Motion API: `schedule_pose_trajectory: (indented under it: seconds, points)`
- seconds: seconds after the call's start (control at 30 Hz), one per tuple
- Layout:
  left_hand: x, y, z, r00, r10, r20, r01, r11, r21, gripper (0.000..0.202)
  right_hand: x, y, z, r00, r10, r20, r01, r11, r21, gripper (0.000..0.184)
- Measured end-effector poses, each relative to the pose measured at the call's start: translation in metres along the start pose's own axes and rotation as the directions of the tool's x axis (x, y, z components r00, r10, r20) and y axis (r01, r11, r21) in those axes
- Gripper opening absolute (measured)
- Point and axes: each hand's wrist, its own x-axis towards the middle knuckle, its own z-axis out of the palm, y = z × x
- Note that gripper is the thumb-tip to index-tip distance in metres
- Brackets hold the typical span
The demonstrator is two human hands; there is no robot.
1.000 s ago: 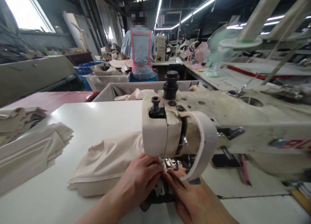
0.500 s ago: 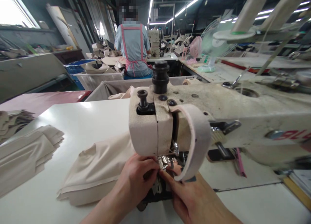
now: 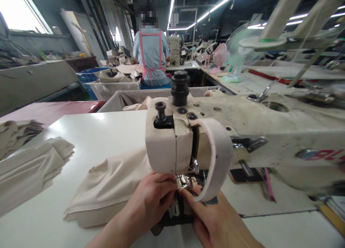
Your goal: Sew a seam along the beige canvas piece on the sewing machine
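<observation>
A sewing machine (image 3: 161, 149) stands before me, and both hands meet low at its metal presser foot (image 3: 184, 179). My left hand (image 3: 149, 194) is closed, its fingertips pinching the edge of the beige fabric (image 3: 113, 181) close to the foot. That fabric spreads leftward over the white table, folded and layered. My right hand (image 3: 212, 214) lies to the right of the foot, with its index finger stretched toward the left fingertips. Its other fingers are curled, and what they hold is hidden. A curved pale guard strip (image 3: 222, 154) hangs in front of the right hand.
Stacked beige fabric pieces (image 3: 35, 172) lie on the white table (image 3: 115, 129) at left. Behind the machine is a cloth-lined bin (image 3: 129, 97). A person in a pink-strapped apron (image 3: 152, 57) sits further back, facing away. Green (image 3: 237, 57) and pink fans (image 3: 219, 56) stand at right.
The view has shifted slightly, so the scene sits a little further right and lower. Both hands stay at the presser foot, with the left fingers drawn a little closer together.
</observation>
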Motion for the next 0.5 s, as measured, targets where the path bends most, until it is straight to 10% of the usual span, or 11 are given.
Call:
schedule_pose_trajectory:
  seconds: [0.5]
  points:
    - [0.001,-0.007,0.008,0.988,0.078,-0.134,-0.074,0.997,0.035,0.016,-0.002,0.003,0.005,0.999,0.020,0.047,-0.019,1.000,-0.008,0.071]
